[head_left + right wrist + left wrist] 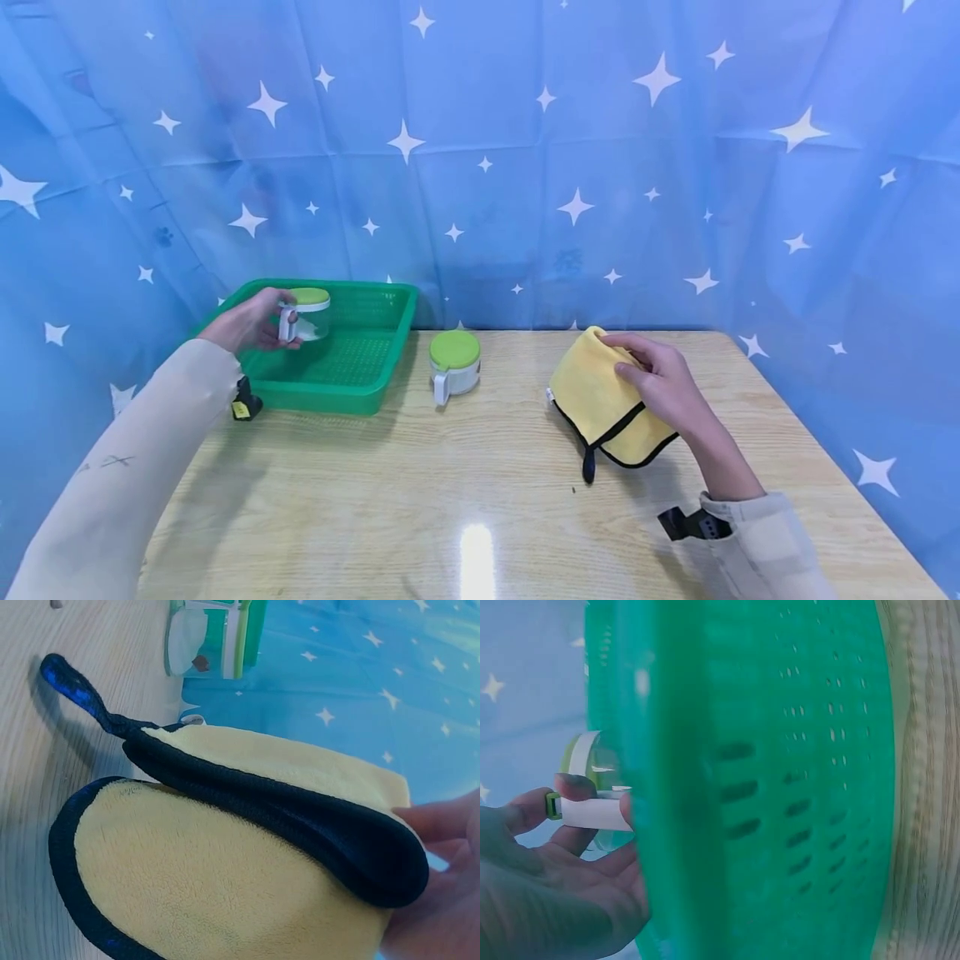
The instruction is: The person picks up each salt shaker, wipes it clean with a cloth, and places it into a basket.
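Observation:
My left hand (258, 321) grips the white handle of a clear jar (311, 321) with a green lid, over the inside of a green plastic basket (322, 400). In the left wrist view the fingers wrap the jar's handle (596, 813), and the basket wall (780, 787) hides part of the jar. On the right, my right hand (663, 383) pinches the upper part of a folded yellow cloth (600, 392) with black edging. Its black loop hangs down toward the table. The right wrist view shows the cloth's folds (225, 870) close up, covering some of the fingers.
A second green-lidded jar (454, 362) stands on the wooden table (405, 500) between the basket and the cloth, its handle toward me. Behind the table hangs a blue curtain (495, 167) with white stars.

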`<move>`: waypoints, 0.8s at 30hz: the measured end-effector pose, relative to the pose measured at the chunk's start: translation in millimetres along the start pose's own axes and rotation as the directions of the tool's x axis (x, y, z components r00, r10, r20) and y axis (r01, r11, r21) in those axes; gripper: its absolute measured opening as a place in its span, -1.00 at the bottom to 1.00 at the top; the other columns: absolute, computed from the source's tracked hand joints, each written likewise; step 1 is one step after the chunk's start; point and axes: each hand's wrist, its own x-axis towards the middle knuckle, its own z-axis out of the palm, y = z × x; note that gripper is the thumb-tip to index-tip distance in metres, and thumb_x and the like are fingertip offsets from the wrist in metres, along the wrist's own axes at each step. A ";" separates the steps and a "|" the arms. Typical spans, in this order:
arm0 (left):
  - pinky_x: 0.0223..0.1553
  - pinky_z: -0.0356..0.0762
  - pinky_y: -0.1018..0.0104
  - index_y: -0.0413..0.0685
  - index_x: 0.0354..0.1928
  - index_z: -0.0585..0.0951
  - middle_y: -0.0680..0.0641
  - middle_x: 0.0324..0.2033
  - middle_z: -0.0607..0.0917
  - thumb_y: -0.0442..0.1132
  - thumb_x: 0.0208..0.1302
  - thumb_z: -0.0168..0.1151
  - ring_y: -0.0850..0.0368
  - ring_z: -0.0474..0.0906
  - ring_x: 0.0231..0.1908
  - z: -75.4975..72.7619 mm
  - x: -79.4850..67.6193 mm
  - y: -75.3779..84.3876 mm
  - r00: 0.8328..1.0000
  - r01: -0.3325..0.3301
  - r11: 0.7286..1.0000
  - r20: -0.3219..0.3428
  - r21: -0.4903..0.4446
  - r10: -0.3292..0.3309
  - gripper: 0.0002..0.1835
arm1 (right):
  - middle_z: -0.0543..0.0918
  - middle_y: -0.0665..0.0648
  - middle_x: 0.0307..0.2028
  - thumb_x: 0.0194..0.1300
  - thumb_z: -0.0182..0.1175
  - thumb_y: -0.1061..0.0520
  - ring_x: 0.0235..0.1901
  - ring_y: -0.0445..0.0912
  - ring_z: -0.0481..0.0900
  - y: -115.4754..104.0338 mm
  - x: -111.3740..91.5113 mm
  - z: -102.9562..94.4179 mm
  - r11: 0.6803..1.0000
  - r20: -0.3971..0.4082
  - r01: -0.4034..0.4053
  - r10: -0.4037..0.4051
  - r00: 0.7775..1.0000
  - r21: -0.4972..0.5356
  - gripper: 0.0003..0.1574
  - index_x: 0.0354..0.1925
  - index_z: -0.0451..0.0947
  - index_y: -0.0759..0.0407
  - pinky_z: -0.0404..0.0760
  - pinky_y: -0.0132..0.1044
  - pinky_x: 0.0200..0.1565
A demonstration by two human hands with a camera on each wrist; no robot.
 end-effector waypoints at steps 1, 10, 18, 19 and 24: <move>-0.29 0.67 0.34 -0.07 -0.24 0.43 -0.54 0.16 0.46 0.08 0.62 -0.33 -0.04 0.74 -0.30 -0.5 1.4 -1.9 1.000 0.006 1.000 -0.016 0.007 -0.005 -0.55 | 0.54 0.31 0.37 0.48 0.11 0.36 0.29 0.19 0.53 0.6 -0.2 0.7 1.000 -0.002 0.003 -0.003 1.000 0.000 -0.47 0.35 0.52 0.17 0.54 -0.56 -0.12; -0.09 0.73 0.21 -0.15 -0.14 0.39 -0.59 0.23 0.37 0.04 0.61 -0.38 -0.05 0.72 -0.31 -7.1 6.1 -13.3 0.997 0.035 0.998 -0.069 0.044 -0.032 -0.56 | 0.55 0.30 0.36 0.48 0.11 0.35 0.21 -0.06 0.57 1.1 -0.2 0.9 1.000 -0.012 0.008 -0.009 1.000 -0.026 -0.48 0.34 0.54 0.15 0.54 -0.52 -0.17; -0.01 0.71 0.23 -0.05 -0.25 0.46 -0.42 0.05 0.50 0.04 0.61 -0.37 -0.06 0.70 -0.18 -14.4 3.9 -18.7 0.998 0.058 0.998 0.012 0.023 -0.059 -0.55 | 0.55 0.29 0.37 0.48 0.11 0.35 0.14 -0.28 0.55 1.2 -0.3 1.0 1.000 -0.004 0.000 0.000 1.000 -0.028 -0.48 0.34 0.55 0.13 0.55 -0.50 -0.16; 0.01 0.71 0.22 -0.05 -0.24 0.46 -0.42 0.06 0.49 0.04 0.61 -0.36 -0.08 0.69 -0.15 -14.6 4.1 -19.2 0.998 0.063 0.998 0.017 0.016 -0.063 -0.55 | 0.55 0.29 0.37 0.48 0.11 0.34 0.11 -0.24 0.56 1.1 -0.3 1.0 1.000 -0.004 0.000 0.000 1.000 -0.029 -0.48 0.34 0.55 0.13 0.55 -0.50 -0.18; 0.20 0.62 0.07 -0.10 -0.14 0.41 -0.48 0.24 0.36 0.04 0.62 -0.44 -0.28 0.51 0.17 -16.8 3.4 -23.2 0.997 0.062 0.996 0.047 0.069 -0.066 -0.54 | 0.55 0.30 0.36 0.48 0.11 0.34 0.16 -0.10 0.58 0.8 0.3 1.4 0.999 -0.007 0.003 -0.004 1.000 -0.038 -0.49 0.34 0.54 0.16 0.54 -0.51 -0.18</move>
